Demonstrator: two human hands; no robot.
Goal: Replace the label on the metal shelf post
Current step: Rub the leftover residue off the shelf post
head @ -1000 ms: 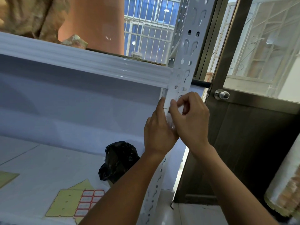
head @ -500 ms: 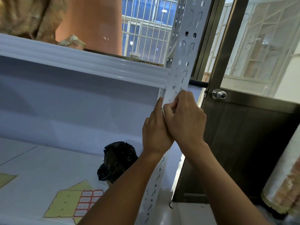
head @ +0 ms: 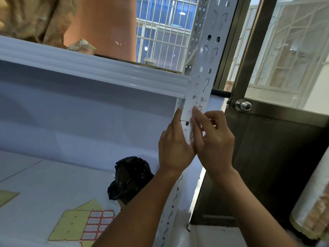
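Centre frame: white label [head: 189, 107] on metal post [head: 211, 50], just under shelf rail [head: 106, 72] | left hand [head: 175, 145] grip open, fingers straight along post edge | right hand [head: 213, 139] thumb on label, fingers curled, hold unclear | risk: creases or crooked set from uneven pressing

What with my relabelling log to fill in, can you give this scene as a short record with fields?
post: white perforated metal upright, beside a door
label: white, on the post just below the beam
left hand: forefinger straight along the post's left edge, at the label
right hand: fingertip presses on the label's face
lower shelf: label sheet, black bag
stage: label on the post, hands apparently pressing it down
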